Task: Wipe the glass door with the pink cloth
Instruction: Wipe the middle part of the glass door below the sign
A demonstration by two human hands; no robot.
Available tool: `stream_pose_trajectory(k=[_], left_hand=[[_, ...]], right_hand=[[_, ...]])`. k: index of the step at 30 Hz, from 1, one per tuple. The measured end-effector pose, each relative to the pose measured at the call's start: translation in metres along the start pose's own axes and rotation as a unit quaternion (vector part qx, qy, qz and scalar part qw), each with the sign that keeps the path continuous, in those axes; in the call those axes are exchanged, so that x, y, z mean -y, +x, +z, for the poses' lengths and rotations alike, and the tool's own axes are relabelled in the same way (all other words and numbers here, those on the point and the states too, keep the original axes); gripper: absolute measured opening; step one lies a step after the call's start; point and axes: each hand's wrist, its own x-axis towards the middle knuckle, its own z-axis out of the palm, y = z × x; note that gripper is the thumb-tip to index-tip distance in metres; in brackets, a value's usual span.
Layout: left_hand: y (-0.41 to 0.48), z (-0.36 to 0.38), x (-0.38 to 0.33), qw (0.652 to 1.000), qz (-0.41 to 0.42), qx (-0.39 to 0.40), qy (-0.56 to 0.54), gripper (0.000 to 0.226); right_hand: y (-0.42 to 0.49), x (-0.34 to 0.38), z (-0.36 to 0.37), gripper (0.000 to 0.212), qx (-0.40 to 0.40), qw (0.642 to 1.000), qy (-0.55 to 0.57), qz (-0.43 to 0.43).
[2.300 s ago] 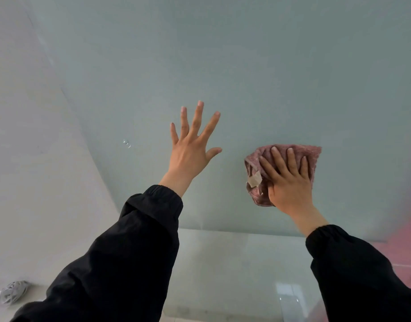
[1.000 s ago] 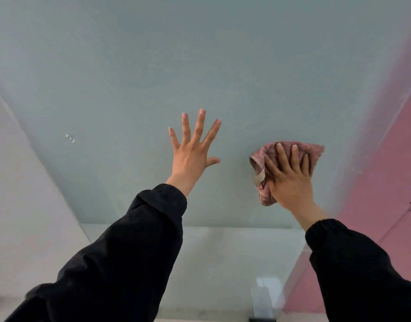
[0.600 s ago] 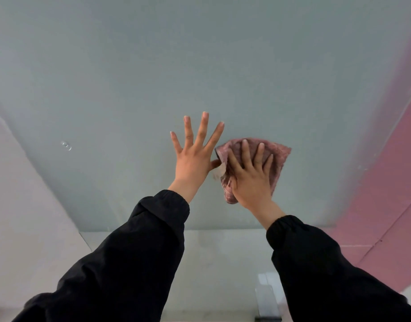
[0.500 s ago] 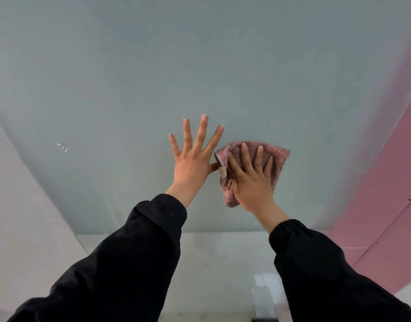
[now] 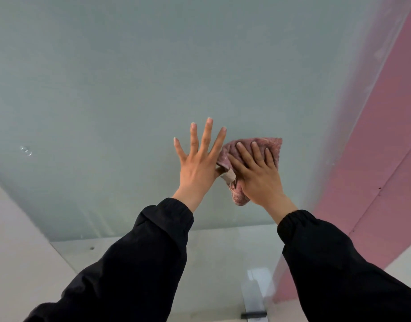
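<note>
Head: cloth (image 5: 273, 147) under right hand (image 5: 258, 177), beside left hand (image 5: 197, 168)

1. A pink wall (image 5: 385, 135) runs as a diagonal band down the right of the frame, crossed by thin seam lines.
2. A pale off-white wall (image 5: 14, 240) fills the lower left corner.
3. A metal bracket (image 5: 254, 296) with a dark base stands at the bottom edge, right of centre.

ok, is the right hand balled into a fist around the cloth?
No: the right hand has its fingers laid straight across the pink cloth, pressing it flat against the glass door.
</note>
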Motion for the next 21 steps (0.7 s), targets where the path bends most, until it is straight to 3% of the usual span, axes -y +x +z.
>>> stream_pose_trajectory(k=[6,13,21], left_hand=[[0.010,0.001,-0.063,1.000,0.011,0.006,0.008,0.105],[0.007,0.008,-0.131,0.997,0.048,-0.034,-0.051,0.081],[0.012,-0.008,-0.095,0.999,-0.042,-0.002,0.011,0.087]], right_hand=[[-0.030,-0.074,-0.006,0.078,0.033,0.999,-0.017,0.000],[-0.055,-0.143,-0.010,0.076,0.051,0.998,-0.026,0.002],[-0.067,-0.167,-0.011,0.064,0.057,0.998,0.003,0.018]])
